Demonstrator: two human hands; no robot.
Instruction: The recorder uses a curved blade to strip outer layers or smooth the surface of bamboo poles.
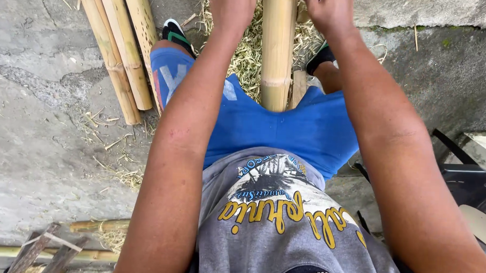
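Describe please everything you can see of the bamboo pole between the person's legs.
The bamboo pole is thick, round and pale yellow-tan, with a ringed node near its lower end. It runs straight away from the person, and its near end rests against the blue shorts between the thighs. Its far part leaves the picture at the top. The left hand and the right hand are at its two sides; their grip is cut off. Dry shavings lie under it.

cracked grey concrete floor (pixel 32 145) strewn with bamboo

left of the shavings pile (pixel 246 50) lie three bamboo poles (pixel 122 46); well below it, thinner bamboo pieces (pixel 97 225) and wood slats (pixel 40 250).
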